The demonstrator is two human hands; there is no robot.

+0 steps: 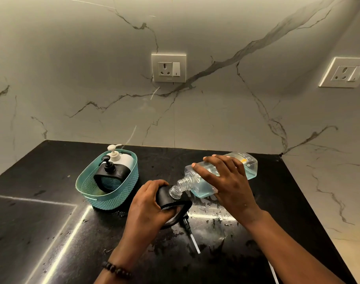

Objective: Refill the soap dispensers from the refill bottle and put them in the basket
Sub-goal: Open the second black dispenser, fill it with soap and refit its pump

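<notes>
My right hand (224, 181) grips a clear refill bottle (249, 168) holding pale blue liquid, tipped nearly flat with its threaded neck pointing left and down. The neck meets the clear threaded mouth of a black soap dispenser (164, 198), which my left hand (148, 206) holds tilted on the counter. That dispenser's black pump with its clear tube (192, 235) lies on the counter just in front. A teal basket (113, 198) to the left holds a black dispenser (110, 174) and a white dispenser (121, 158), both with pumps on.
The black stone counter (52, 232) is wet with droplets around the hands. A marble wall rises behind it with a socket (168, 68) in the middle and another socket (346, 72) at the right. The counter's right edge drops off near the right wall.
</notes>
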